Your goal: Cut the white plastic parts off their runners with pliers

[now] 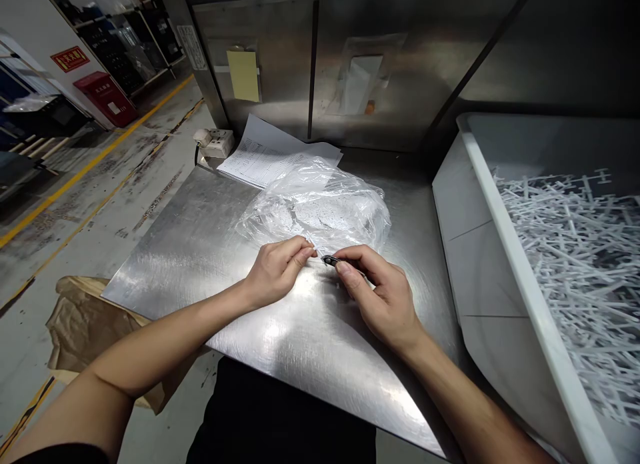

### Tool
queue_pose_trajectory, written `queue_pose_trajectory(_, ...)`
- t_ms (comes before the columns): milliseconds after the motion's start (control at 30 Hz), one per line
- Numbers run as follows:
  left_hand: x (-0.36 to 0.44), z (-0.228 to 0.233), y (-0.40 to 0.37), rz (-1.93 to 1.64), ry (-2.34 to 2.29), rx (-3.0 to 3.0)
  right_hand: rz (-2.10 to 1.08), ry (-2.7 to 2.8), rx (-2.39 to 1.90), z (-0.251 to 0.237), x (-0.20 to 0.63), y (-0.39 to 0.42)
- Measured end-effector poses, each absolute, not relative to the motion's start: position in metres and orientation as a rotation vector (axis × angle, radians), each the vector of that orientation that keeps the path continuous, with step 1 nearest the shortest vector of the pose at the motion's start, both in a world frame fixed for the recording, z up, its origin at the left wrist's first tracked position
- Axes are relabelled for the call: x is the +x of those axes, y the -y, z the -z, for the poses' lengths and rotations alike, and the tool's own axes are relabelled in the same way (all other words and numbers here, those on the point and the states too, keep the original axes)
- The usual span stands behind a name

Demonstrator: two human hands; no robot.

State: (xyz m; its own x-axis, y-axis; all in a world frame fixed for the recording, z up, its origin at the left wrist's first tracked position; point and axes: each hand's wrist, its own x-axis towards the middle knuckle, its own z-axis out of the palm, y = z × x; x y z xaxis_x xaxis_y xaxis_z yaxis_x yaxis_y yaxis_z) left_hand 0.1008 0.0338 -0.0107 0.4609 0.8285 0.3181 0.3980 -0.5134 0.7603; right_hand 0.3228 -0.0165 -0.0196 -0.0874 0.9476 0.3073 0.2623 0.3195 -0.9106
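Observation:
My left hand [277,269] pinches a thin white plastic piece [319,249] between thumb and fingertips, above the metal tabletop [190,231]. Closed around a pair of small dark nippers [330,260], my right hand [383,294] brings their tip up against that piece. Most of the nippers' handles are hidden in my palm. Just beyond both hands lies a clear plastic bag [325,211], crumpled, with many tiny white bits inside it.
A large grey-white bin [493,211] stands at the right, holding a heap of thin white plastic sprues [575,264]. Printed sheets [273,147] lie behind the bag, beside a power strip [220,144]. A brown paper bag [90,327] sits below the table's left edge.

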Motion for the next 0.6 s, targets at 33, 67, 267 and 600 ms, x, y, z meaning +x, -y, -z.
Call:
queue_pose_trajectory(33,0.101,0.011,-0.034,-0.917,-1.019,2.105,-0.841,1.584,-1.137,0.02,0.323,0.017)
queue_pose_trajectory(67,0.101,0.011,-0.034,-0.914,-1.02,2.103,-0.835,1.589,-1.143,0.02,0.323,0.017)
queue_pose_trajectory(267,0.101,0.011,-0.032,-0.907,-1.038,2.068,-0.815,1.584,-1.157,0.02,0.32,0.016)
queue_pose_trajectory(600,0.104,0.009,-0.032,-0.712,-1.186,1.948,-1.148,1.264,-1.258,0.028,0.31,0.016)
